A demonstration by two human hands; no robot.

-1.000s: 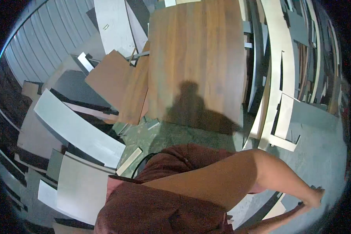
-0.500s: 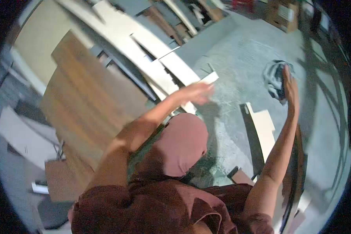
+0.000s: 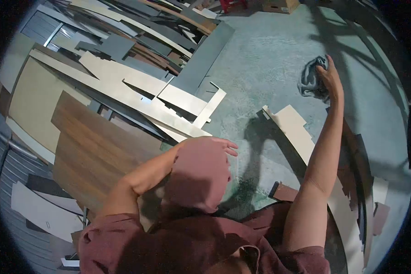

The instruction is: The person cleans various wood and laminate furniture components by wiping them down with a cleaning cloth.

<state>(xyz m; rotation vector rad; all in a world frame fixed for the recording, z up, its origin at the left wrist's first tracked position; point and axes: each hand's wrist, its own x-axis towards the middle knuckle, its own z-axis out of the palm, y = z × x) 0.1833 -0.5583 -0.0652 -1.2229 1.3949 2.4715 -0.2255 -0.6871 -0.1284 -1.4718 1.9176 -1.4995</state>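
Note:
Out at the far right, my right hand (image 3: pixel 334 83) grips a crumpled dark-and-light grey cloth (image 3: pixel 309 83). The thumb lies over the cloth and my arm is nearly straight. My left hand (image 3: pixel 229 145) reaches around behind my raised knee (image 3: pixel 197 176), which hides most of it. Its visible fingers are stretched out and hold nothing. Close to that hand are the ends of long cream board strips (image 3: pixel 185 127). Between my arms, a notched cream board piece (image 3: pixel 291 132) rests near my right forearm.
A large brown wood-grain panel (image 3: pixel 100 141) leans at my left, beside a beige panel (image 3: pixel 36 100). Behind them lie piles of board offcuts (image 3: pixel 137 45). Greenish concrete floor (image 3: pixel 260 55) stretches ahead. A cardboard box (image 3: pixel 281 5) and a red stool (image 3: pixel 233 4) stand at the back.
My left hand has drawn back toward my knee and is now partly behind it. The right hand still holds the cloth. The whole view has shifted and turned sharper.

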